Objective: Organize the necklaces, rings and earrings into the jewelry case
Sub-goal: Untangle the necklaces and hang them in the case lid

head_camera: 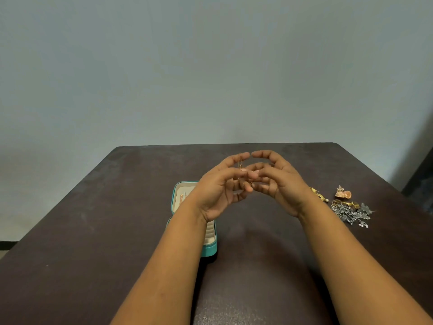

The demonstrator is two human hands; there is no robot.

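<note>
My left hand (pixel 220 191) and my right hand (pixel 278 184) are raised together above the middle of the table, fingertips meeting. Between them hangs a thin gold necklace (pixel 240 165); both hands pinch it with thumb and fingers, and most of the chain is hidden by the fingers. The teal jewelry case (pixel 209 249) lies open on the table under my left forearm, its cream-lined lid (pixel 181 195) folded back toward the wall. The forearm covers most of the ring slots. A loose pile of jewelry sits at the right: silver pieces (pixel 351 214), gold rings (pixel 349 204), pink earrings (pixel 343 192) and a gold earring (pixel 317 194).
The dark brown table (pixel 117 231) stands against a pale wall, its far edge just beyond my hands. A dark object shows at the frame's right edge, beyond the table (pixel 421 184).
</note>
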